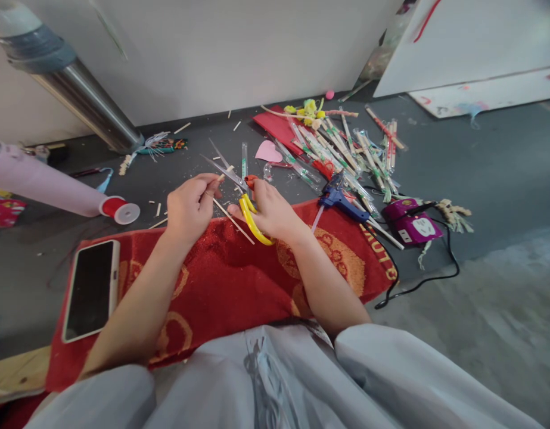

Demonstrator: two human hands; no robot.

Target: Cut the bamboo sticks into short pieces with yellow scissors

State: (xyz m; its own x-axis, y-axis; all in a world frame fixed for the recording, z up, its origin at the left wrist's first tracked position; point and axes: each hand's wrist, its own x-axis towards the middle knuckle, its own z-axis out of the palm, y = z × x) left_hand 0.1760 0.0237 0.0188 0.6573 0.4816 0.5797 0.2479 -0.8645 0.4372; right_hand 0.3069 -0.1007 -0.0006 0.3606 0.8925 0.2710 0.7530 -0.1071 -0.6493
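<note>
My left hand (190,207) is closed in a pinch on a thin wooden stick (233,221) that slants down to the right over a red mat (221,280). My right hand (271,210) grips yellow-handled scissors (239,193). Their blades stand apart and point up-left, just beyond the stick's upper end by my left fingers. Both hands hover over the mat's far edge.
A phone (90,289) lies on the mat's left side. A blue glue gun (341,201), a purple power strip (411,223) with a black cord, a heap of wrapped chopsticks (341,152), a pink heart (268,152), a red thread spool (120,209) and a metal pole (73,89) lie around.
</note>
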